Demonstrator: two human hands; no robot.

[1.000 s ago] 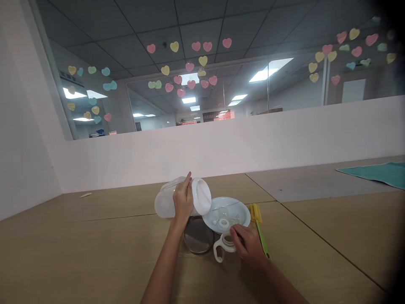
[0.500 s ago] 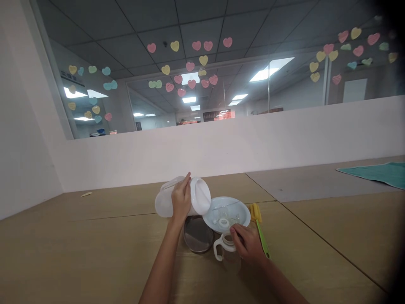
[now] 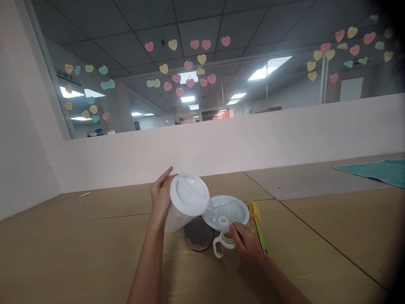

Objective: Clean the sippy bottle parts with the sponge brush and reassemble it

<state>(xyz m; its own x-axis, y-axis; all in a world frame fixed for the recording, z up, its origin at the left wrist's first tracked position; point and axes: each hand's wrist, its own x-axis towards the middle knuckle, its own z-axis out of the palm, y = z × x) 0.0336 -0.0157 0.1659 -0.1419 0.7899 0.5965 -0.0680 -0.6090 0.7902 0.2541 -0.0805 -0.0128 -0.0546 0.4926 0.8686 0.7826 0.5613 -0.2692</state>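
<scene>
In the head view my left hand (image 3: 160, 197) grips a white lidded pitcher (image 3: 190, 195) from its left side. The pitcher leans to the right above the table, its round lid turned up toward me; its handle is hidden. My right hand (image 3: 248, 241) is closed at the right side of a clear baby bottle (image 3: 230, 256) with a white collar and side handles. That bottle stands upright with its mouth uncovered. Behind it, a white bowl (image 3: 242, 211) holds clear bottle parts and a white ring. Partly beneath the pitcher lies a dark round plate or coaster (image 3: 198, 235).
A bottle brush (image 3: 260, 232) with a yellow sponge head and green handle lies right of the bowl. Farther right is a teal cloth (image 3: 378, 171). A white wall (image 3: 221, 145) with a window above it borders the wooden table (image 3: 79, 249).
My left hand has moved left and tipped the pitcher from nearly lying on its side to more upright, its lid now facing up. My right hand and the bottle stay put.
</scene>
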